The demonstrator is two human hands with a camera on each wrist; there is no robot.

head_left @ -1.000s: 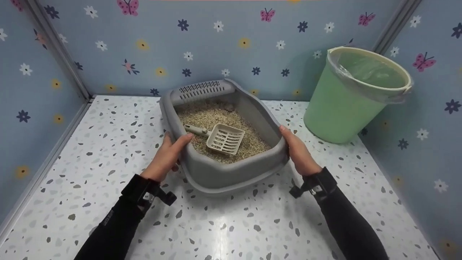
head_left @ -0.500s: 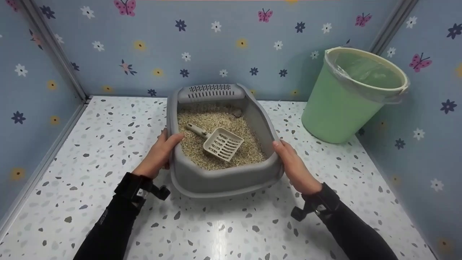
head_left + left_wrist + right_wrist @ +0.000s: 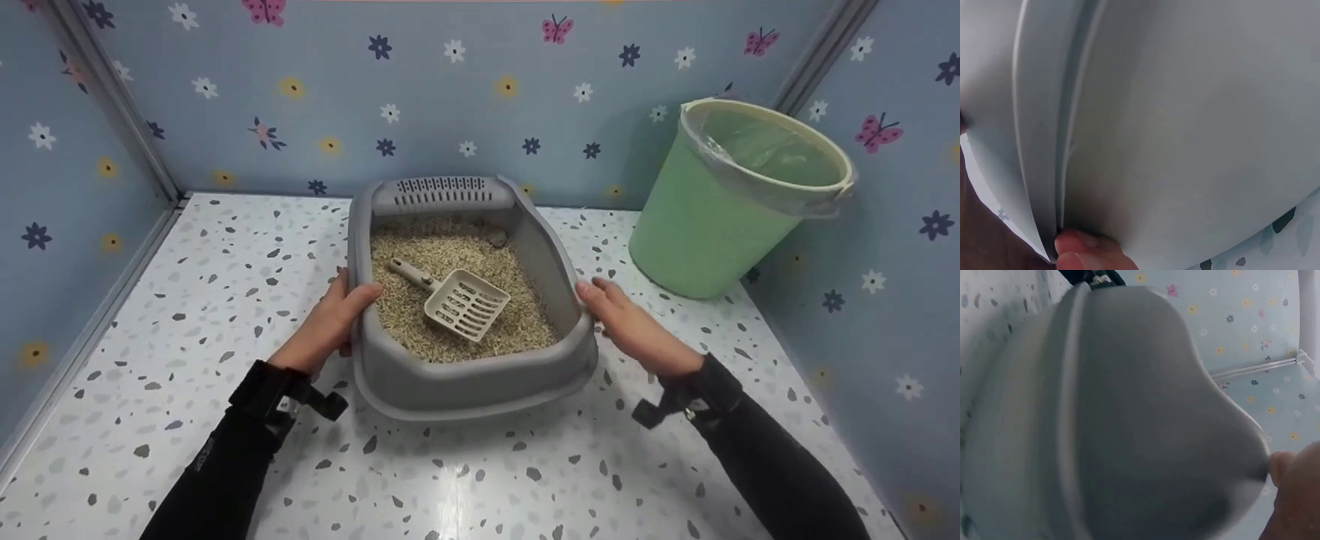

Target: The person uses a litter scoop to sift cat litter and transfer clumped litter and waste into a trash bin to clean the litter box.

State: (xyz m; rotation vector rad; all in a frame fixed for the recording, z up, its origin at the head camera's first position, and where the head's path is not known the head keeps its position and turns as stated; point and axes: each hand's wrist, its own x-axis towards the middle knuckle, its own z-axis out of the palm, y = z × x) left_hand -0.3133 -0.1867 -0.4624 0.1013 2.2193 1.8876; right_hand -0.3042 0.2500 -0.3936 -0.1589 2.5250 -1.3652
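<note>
A grey cat litter box (image 3: 480,386), filled with tan granular litter (image 3: 420,240), stands on a speckled white surface between my hands in the head view. On the litter lies a beige slotted litter scoop (image 3: 466,304), its handle toward the back left. My left hand (image 3: 322,322) grips the box's left side, thumb over the rim; in the left wrist view its fingertips (image 3: 1089,253) press under a ledge on the outer wall. My right hand (image 3: 637,330) is at the right side, its thumb (image 3: 1282,467) touching the rim, other fingers loosely extended outside and partly hidden.
A green bin (image 3: 712,217) with a clear plastic liner stands in the back right corner. Flower-patterned panels (image 3: 465,90) enclose the back and both sides. The speckled white surface (image 3: 457,480) extends around the box.
The litter box has turned from a slant to nearly straight and come slightly nearer, scoop riding along. Lately my right hand has shifted outward to the right, its hold loosening; the left keeps its grip.
</note>
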